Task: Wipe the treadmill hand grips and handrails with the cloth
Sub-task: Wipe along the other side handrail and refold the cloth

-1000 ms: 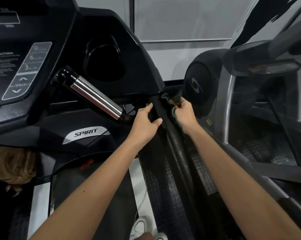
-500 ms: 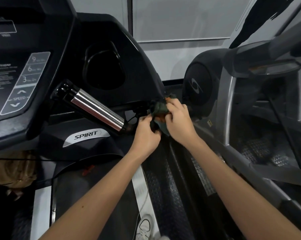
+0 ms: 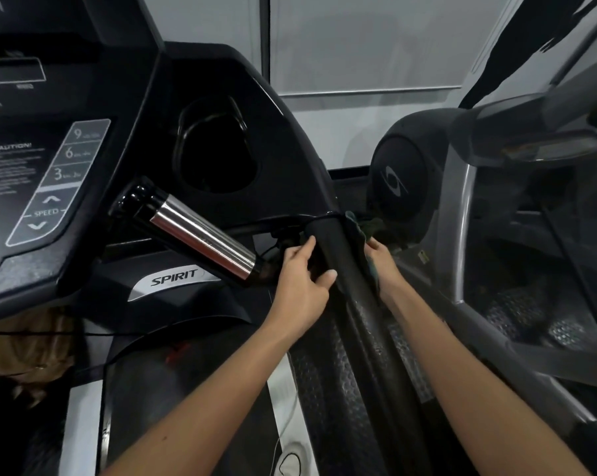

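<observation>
The treadmill's black padded right handrail (image 3: 350, 269) runs from the console toward me. My left hand (image 3: 302, 286) sits on its left side, thumb and fingers curled round the rail. On the rail's right side my right hand (image 3: 381, 262) grips a dark green cloth (image 3: 358, 230), which is pressed against the rail near its top end. Most of that hand's fingers are hidden behind the rail and cloth. A chrome hand grip (image 3: 201, 238) with a black end cap juts out to the left of my left hand.
The black console (image 3: 67, 173) with speed buttons fills the left, with a cup holder (image 3: 218, 149) above the chrome grip. A neighbouring grey machine (image 3: 461, 214) stands close on the right. Below lie the treadmill belt (image 3: 187, 389) and a textured side rail (image 3: 328, 389).
Half a second ago both hands bunched the cloth at the top of the rail. Now they have parted to either side, the cloth on the right, the left hand lower on the rail.
</observation>
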Tool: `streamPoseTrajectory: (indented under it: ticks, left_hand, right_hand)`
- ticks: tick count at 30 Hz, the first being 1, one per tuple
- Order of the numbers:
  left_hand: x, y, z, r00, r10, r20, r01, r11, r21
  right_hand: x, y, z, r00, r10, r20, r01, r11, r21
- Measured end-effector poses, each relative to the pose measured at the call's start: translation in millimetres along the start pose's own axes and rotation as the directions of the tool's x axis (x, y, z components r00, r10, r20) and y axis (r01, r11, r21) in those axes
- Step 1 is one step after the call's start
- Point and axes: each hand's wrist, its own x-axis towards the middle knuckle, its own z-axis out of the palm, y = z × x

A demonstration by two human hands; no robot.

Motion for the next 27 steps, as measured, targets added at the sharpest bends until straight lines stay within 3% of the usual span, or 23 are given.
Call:
streamPoseTrajectory:
  ticks: [4, 10, 17, 21, 27]
  left_hand:
    - [0.8, -0.6, 0.5, 1.000, 0.000, 0.002, 0.000, 1.000, -0.001]
    - [2.6, -5.2, 2.3, 1.000, 0.022, -0.014, -0.022, 1.000, 0.015]
    - [4.2, -7.1, 2.8, 0.998, 0.052, -0.022, -0.051, 0.998, 0.046]
    - [2.9, -5.5, 1.5, 0.999, 0.052, -0.009, -0.051, 0.997, 0.054]
    - [1.9, -3.3, -4.7, 0.994, 0.037, 0.107, -0.047, 0.994, 0.097]
  right_hand:
    - [-6.4, -6.4, -1.7, 0.995, 0.077, 0.064, -0.074, 0.996, -0.044]
    - [-50.1, 17.1, -30.3, 0.979, -0.073, 0.189, 0.112, 0.972, -0.207]
    - [-37.4, 5.6, -23.3, 0.898, -0.354, 0.263, 0.440, 0.756, -0.484]
    - [-12.5, -12.3, -3.8, 0.904, -0.353, 0.240, 0.427, 0.747, -0.510]
    - [-61.8, 9.1, -41.6, 0.870, -0.375, 0.321, 0.492, 0.699, -0.519]
